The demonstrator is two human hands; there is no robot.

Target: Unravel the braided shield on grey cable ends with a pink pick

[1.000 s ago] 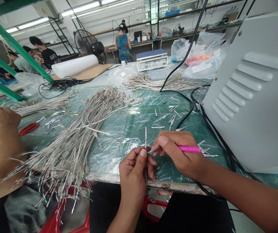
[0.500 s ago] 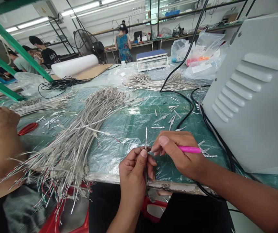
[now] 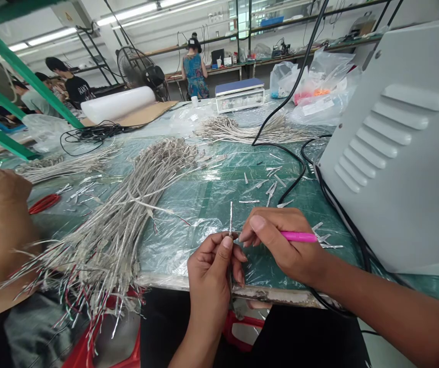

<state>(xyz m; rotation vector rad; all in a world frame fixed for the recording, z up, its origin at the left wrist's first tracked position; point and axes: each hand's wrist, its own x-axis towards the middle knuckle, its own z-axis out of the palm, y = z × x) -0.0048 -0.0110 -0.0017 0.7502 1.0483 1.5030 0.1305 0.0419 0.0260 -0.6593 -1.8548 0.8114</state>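
Near the table's front edge, my left hand (image 3: pixel 216 260) pinches a thin cable (image 3: pixel 231 217) between thumb and fingers, its silvery foil-like end pointing up. Close on its right, my right hand (image 3: pixel 281 240) is closed around a tool with a pink handle (image 3: pixel 300 236). The tool's tip is by the cable at my left fingertips; what kind of tool it is stays hidden by my fingers. To the left lies a big bundle of grey cables (image 3: pixel 127 199), with bared red, green and white wire ends hanging over the table edge.
A grey vented machine (image 3: pixel 396 153) stands at the right, black cords (image 3: pixel 300 168) beside it. Foil scraps (image 3: pixel 271 189) lie on the plastic-covered table (image 3: pixel 181 245). A co-worker's hand (image 3: pixel 2 186) is at the left, near a red wire coil (image 3: pixel 44 203). More cables (image 3: pixel 250 130) lie behind.
Almost nothing differs. My hands hold the same pose, with the pink handle shifted very slightly left. The co-worker's hand at the left has moved a little.
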